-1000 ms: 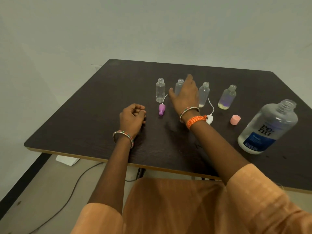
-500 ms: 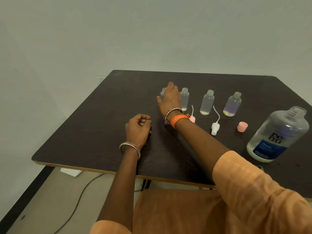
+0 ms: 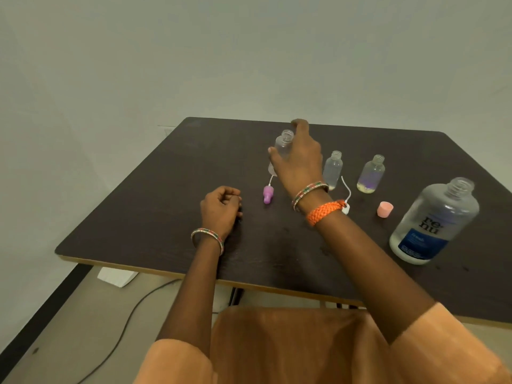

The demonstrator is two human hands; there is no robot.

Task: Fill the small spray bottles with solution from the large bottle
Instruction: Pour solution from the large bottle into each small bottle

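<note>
Clear plastic shows between the fingers of the right hand (image 3: 297, 162), which grasps a small round-shouldered spray bottle (image 3: 282, 142) near the far edge of the dark wood-grain worktop (image 3: 138, 223). Its neck is uncapped. Nearer the front edge, the left hand (image 3: 220, 207) rests clenched, holding nothing. Toward the right edge stands the large bottle (image 3: 435, 223), open-mouthed and tilted, beside a pink cap (image 3: 385, 209).

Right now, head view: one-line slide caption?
Right hand grips a clear small spray bottle over the dark table; left hand rests fisted.
</note>
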